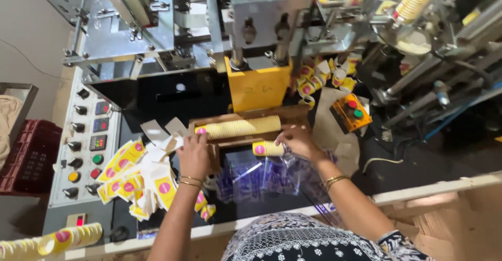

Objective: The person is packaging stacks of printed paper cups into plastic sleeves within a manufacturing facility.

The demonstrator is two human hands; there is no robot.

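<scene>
From the head camera, I see my left hand (pixel 193 154) resting flat against the near end of the long stack of paper cups (pixel 239 127) lying in the wooden trough (pixel 246 115); I cannot tell whether it grips. My right hand (pixel 297 140) pinches a short cup stack (pixel 267 148) just below. I judge these light, thin-walled and easily crushed, best held around the ends. Clear plastic bags (pixel 261 174) blur together; the machine (pixel 251 36) hides the trough's far side.
</scene>
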